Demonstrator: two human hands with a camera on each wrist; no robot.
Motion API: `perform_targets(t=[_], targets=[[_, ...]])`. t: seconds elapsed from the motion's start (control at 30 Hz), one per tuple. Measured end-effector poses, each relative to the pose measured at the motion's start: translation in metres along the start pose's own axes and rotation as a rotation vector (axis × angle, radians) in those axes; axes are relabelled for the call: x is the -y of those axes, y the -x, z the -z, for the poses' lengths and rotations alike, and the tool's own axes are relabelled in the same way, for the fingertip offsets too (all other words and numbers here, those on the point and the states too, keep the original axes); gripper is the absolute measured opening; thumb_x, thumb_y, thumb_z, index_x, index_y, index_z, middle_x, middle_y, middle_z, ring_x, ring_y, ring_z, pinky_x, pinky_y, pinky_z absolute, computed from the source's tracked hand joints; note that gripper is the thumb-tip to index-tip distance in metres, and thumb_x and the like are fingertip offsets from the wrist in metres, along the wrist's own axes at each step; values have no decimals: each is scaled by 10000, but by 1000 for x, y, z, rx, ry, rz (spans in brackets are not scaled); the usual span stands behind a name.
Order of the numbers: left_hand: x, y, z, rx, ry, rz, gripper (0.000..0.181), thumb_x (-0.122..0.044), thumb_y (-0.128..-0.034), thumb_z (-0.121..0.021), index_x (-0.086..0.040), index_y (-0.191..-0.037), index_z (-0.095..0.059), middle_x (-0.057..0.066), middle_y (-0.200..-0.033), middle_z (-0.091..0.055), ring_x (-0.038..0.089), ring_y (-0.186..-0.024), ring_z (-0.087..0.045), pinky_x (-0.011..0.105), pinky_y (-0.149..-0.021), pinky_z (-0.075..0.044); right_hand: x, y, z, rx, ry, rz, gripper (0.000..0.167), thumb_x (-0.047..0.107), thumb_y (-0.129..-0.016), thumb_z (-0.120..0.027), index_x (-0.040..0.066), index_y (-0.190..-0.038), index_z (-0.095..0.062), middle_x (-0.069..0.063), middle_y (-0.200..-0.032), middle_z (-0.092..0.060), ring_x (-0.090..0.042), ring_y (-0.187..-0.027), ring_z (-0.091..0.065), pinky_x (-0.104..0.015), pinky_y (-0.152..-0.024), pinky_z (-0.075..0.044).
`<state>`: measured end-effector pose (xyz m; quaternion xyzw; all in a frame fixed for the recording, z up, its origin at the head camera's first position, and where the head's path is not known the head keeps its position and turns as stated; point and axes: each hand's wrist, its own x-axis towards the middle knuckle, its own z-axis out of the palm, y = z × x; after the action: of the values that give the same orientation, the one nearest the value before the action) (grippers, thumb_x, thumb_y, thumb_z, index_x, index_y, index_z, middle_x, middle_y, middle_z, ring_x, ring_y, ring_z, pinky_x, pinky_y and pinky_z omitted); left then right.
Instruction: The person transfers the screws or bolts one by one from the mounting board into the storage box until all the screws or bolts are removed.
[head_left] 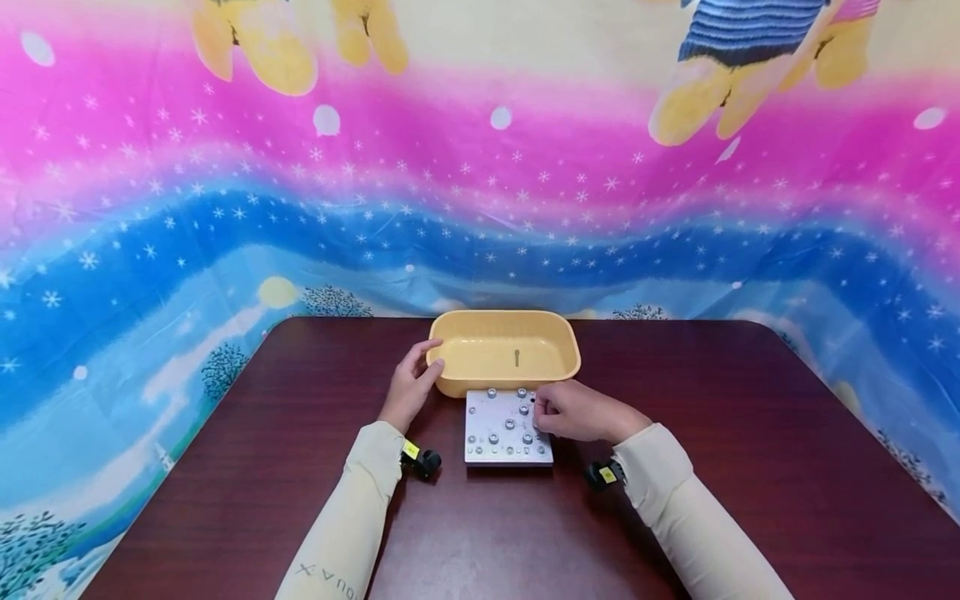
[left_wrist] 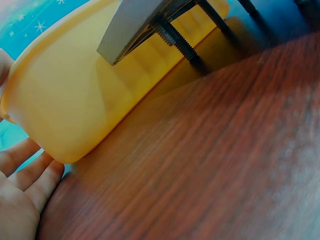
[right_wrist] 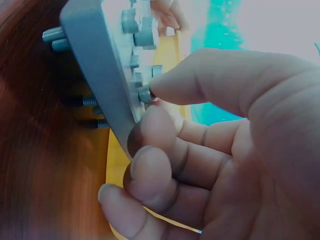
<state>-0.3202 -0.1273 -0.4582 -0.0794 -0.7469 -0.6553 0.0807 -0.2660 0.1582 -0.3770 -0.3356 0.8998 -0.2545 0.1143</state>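
Observation:
A silvery metal plate (head_left: 487,417) carries several bolts, their threaded shanks sticking out below it in both wrist views. My right hand (head_left: 588,412) is at the plate's right edge; in the right wrist view its thumb and index finger pinch a small bolt head (right_wrist: 145,95), the index fingertip partly hidden. The other fingers (right_wrist: 155,175) are curled beside the plate. Behind the plate is a yellow container (head_left: 446,387) with one bolt (head_left: 517,358) lying inside. My left hand (head_left: 407,387) holds the container's left end, its fingers (left_wrist: 42,182) against the wall in the left wrist view.
The dark red wooden table (head_left: 300,433) extends to both sides of the plate and container. A patterned cloth (head_left: 480,192) in pink and blue hangs behind the table's far edge.

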Motion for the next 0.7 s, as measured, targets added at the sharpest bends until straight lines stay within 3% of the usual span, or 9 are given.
perform_targets(t=[0.1,0.23,0.33,0.7], targets=[[-13,6,2,27,-1,24,416,-195,-962,-588,-153,-1370,-523,64,-1419,-486,231,-1237,-503,413,-993,-436,-1,0,-1,-3,-7,-2,141,47,-873,-598,112,-755,-557,52,-622,-472,-67,-556,-456,-220,-543,-390],[-14,6,3,50,14,34,446,-190,-970,-575,-116,-1401,-488,112,-1445,-460,258,-1257,-486,433,-1005,-420,-2,-1,0,-9,-19,-5,135,45,-866,-599,110,-753,-561,53,-616,-469,-71,-556,-463,-223,-542,-395],[-2,1,2,37,11,21,438,-195,-972,-572,-146,-1400,-494,82,-1434,-474,236,-1243,-496,431,-1003,-424,-3,-1,0,-15,-22,-1,127,52,-864,-597,112,-756,-569,53,-619,-478,-73,-561,-473,-225,-541,-400],[-1,0,0,7,-7,3,424,-186,-960,-589,-147,-1376,-518,40,-1400,-498,217,-1187,-525,399,-955,-453,-4,-2,0,-9,-66,37,121,55,-904,-587,120,-802,-596,48,-676,-519,-89,-584,-505,-238,-549,-433]])
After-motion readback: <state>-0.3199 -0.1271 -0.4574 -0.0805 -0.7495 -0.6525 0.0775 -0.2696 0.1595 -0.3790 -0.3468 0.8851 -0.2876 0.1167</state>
